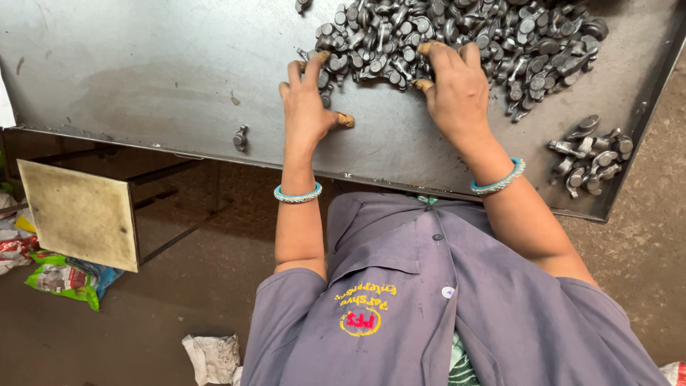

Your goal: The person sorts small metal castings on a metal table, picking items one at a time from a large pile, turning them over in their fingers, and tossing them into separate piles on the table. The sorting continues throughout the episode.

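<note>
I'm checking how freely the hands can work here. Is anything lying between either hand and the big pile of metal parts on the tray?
Nothing visible does. The left hand and the right hand both already rest their fingers on the near edge of the large pile of metal parts on the steel tray.

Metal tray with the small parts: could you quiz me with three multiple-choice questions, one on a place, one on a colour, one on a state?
1. Where does the stray part lie?
A on the floor
B alone on the tray, beside the left hand
C on the shirt

2. What colour are the bangles?
A red
B gold
C light blue

3. Where are both hands?
A at the big pile
B off the tray
C around a bag

Answers: B, it sits apart from every heap; C, both wrists show light blue; A, the left hand and right hand have fingers among the parts.
</note>
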{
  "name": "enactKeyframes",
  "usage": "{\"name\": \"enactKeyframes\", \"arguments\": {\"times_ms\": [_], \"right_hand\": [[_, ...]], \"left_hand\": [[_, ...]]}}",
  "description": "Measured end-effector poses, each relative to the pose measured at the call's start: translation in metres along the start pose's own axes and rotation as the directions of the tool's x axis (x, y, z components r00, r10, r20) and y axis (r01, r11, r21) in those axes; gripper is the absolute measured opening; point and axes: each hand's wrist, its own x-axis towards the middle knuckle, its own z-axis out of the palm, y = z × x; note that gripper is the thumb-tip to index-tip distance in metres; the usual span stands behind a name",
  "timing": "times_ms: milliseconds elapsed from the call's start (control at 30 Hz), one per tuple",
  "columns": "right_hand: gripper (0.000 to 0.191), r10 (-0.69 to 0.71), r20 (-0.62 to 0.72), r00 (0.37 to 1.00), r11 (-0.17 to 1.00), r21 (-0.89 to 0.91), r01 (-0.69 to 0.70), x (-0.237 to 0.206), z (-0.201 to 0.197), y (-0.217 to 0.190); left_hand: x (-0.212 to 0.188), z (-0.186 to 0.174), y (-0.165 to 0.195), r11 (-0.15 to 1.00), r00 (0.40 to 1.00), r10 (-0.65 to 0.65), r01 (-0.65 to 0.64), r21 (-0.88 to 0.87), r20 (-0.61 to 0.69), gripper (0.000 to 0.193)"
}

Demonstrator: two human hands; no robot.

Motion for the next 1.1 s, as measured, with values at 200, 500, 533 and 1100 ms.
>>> {"name": "enactKeyframes", "arguments": {"times_ms": [200,500,533,1100], "right_hand": [[0.032,-0.016,0.007,1.0,0.999,-0.034,0.016,-0.008,0.002,0.005],[0.029,0.331,0.088,0.94,0.881,0.328,-0.341,-0.067,-0.017,0.042],[0.029,0.367,0.099,0.925,0.786,0.498,-0.366,-0.076,-0.022,0.05],[0.025,0.493,0.44,0.751,-0.162,0.894,-0.418,-0.141,-0.03,0.064]], "left_hand": [[-0.015,0.024,0.023,0.957,0.977,0.193,-0.168,-0.238,0.086,0.108],[-0.041,0.095,0.076,0.902,0.953,0.302,-0.282,-0.328,0.012,0.088],[-0.041,0.1,0.081,0.9,0.954,0.299,-0.281,-0.332,0.003,0.088],[-0.087,0.098,0.092,0.482,0.874,0.485,-0.299,-0.824,-0.033,0.036]]}}
